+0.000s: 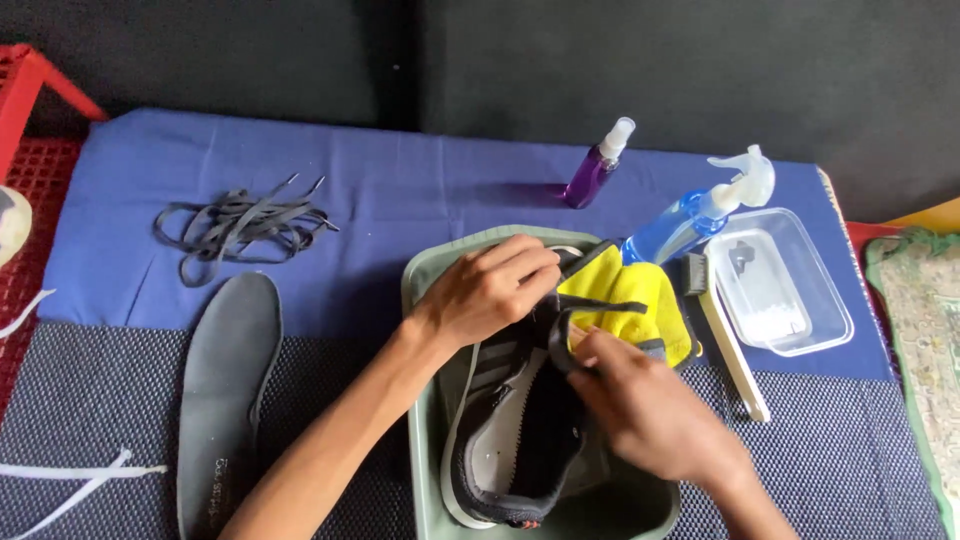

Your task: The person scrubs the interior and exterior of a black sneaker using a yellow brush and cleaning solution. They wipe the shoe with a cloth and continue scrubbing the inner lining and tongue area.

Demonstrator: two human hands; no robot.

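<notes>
"What lay on the blue cloth (pixel 400 180)?"

"A tangle of grey laces (pixel 240 228), a grey insole (pixel 225 390) below them, and a small purple spray bottle (pixel 597 165). A blue trigger sprayer (pixel 700 215), a brush (pixel 725 335) and a clear plastic tub (pixel 785 285) lay right."

Shoe (pixel 510 430) toe perhaps hidden beneath both hands

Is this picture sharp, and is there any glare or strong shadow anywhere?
Head view: mostly sharp, evenly lit; the left hand and right hand on the dark sneaker look slightly soft. Glare whitens the clear plastic container and the blue spray bottle. The purple spray bottle casts a faint shadow leftward; the dark backdrop shows no detail.
</notes>
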